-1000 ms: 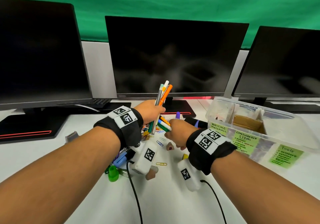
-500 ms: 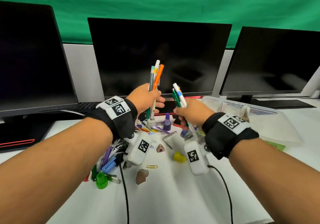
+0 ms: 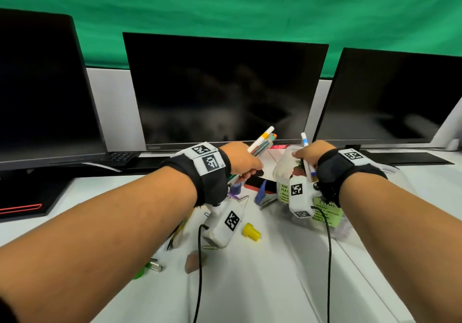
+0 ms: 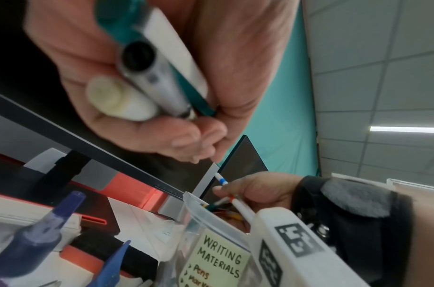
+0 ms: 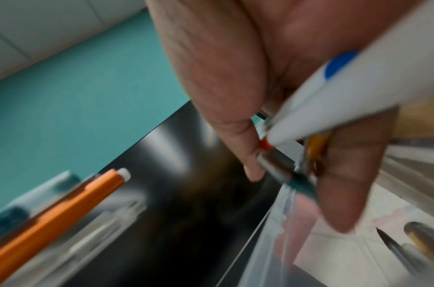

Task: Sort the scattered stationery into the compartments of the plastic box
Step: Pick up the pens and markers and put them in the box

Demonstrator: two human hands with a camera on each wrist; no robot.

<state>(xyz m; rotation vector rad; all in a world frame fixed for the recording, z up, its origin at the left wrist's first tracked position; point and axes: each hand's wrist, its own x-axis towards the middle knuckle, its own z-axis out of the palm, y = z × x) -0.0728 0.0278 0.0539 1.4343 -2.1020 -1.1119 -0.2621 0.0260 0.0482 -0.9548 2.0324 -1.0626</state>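
Observation:
My left hand (image 3: 250, 170) grips a bundle of pens (image 3: 262, 141) that slants up to the right, above the desk clutter. The left wrist view shows that bundle (image 4: 149, 77) end-on in my curled fingers. My right hand (image 3: 301, 155) holds a few pens (image 3: 307, 162), tips down, over the left end of the clear plastic box (image 3: 281, 170). The label (image 4: 218, 258) there reads "Writing Materials". In the right wrist view my fingers pinch a white pen with a blue dot (image 5: 346, 93) and a teal pen (image 5: 299, 180) above the box wall (image 5: 272, 233). Other pens (image 5: 395, 250) lie inside.
Three dark monitors (image 3: 225, 92) stand along the back of the white desk. Loose items lie below my hands: a yellow cap (image 3: 251, 231), a purple bottle (image 3: 235, 188), a blue tool (image 3: 262, 192), a brown eraser (image 3: 193, 260), a green piece (image 3: 140, 272), paper clips and two black cables.
Both hands have moved right. My right hand lifted its pens off the desk and brought them over the box's left end. The left bundle now tilts toward the right.

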